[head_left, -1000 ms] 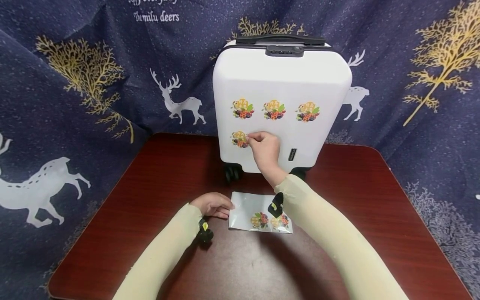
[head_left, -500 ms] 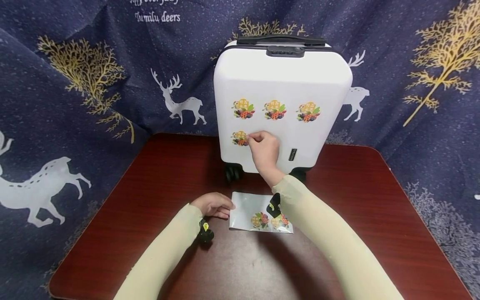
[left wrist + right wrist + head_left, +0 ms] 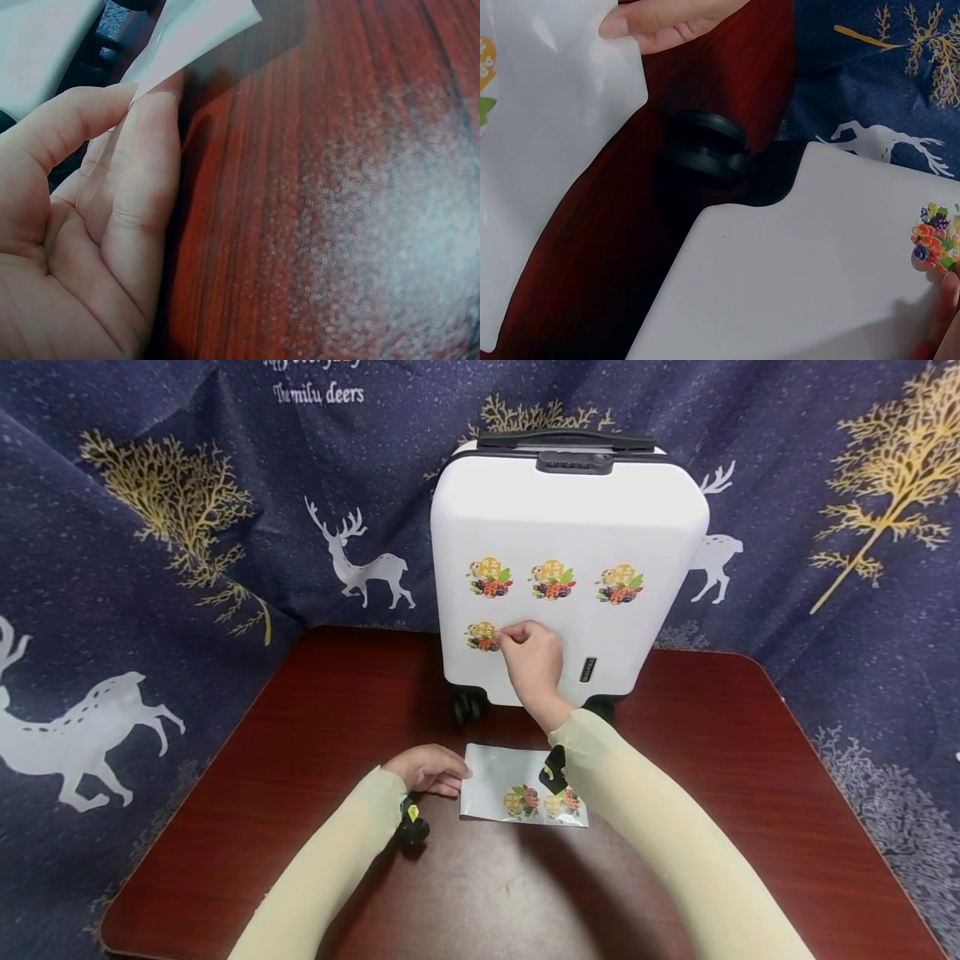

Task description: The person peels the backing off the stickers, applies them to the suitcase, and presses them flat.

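A white suitcase [image 3: 645,535] stands upright at the back of the table. My right hand [image 3: 534,662] pinches the right edge of a fruit sticker [image 3: 481,636] at the suitcase's lower left front. In the right wrist view this sticker [image 3: 932,237] lies close against the white shell; whether all of it touches, I cannot tell. My left hand [image 3: 429,769] holds the left edge of a glossy sticker sheet [image 3: 491,777] between thumb and fingers. The left wrist view shows the sheet [image 3: 199,37] raised off the wood at that edge. Two fruit stickers [image 3: 522,802] show on it.
A row of three fruit stickers [image 3: 552,580] runs across the suitcase front. Below right is a small black label [image 3: 588,670]. Black wheels [image 3: 468,704] hold the suitcase up on the dark red table [image 3: 337,693]. Behind hangs a blue cloth [image 3: 405,485] with deer and trees.
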Motion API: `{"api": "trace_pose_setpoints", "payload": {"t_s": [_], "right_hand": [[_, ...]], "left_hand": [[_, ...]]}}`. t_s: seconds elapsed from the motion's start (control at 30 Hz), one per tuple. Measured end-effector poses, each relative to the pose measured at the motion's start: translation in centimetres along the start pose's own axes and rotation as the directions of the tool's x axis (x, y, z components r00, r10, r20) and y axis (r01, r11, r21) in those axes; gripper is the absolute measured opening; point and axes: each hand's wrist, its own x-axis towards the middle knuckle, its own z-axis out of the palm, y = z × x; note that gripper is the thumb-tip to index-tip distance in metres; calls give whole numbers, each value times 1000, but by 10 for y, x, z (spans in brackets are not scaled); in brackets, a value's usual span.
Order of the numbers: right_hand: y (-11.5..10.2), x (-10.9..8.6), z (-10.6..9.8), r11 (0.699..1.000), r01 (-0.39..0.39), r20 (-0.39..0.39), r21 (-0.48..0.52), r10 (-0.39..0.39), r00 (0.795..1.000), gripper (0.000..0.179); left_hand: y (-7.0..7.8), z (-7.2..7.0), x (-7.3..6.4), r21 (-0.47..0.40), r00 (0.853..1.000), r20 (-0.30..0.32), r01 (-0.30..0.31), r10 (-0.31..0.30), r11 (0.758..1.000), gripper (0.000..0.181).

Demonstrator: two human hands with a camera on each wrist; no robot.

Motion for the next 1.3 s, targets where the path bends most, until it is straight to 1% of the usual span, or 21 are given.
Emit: {"api": "trace_pose_setpoints", "payload": {"t_s": [0.2,0.4,0.57,0.67,0.87,1.07,1.3], "right_hand": [[-1,0,-2,999,12,17,-34,-12,1000,19],[-1,1,-4,997,30,36,-71,-27,999,20],[-3,2,-7,991,47,66,-126,-39,997,21],[-2,3,-9,989,39,87,-140,-27,996,23],[8,2,-14,990,10,131,-140,8,991,31],[15,-1,-15,991,3,138,-131,15,990,32],[24,-9,-19,999,35,171,-28,-30,985,29]], "left_hand": [[0,0,0,0,1000,-1,6,-6,1000,28],[-1,1,0,3,1000,1,10,-10,1000,28],[-2,1,0,-1,1000,-5,8,-8,1000,29],[-2,1,0,-2,1000,-9,7,-7,1000,30],[-1,2,0,4,1000,-11,4,-4,1000,30],[-1,1,0,7,1000,-14,0,0,1000,33],[0,2,-2,-1,1000,-5,4,-4,1000,34]]}}
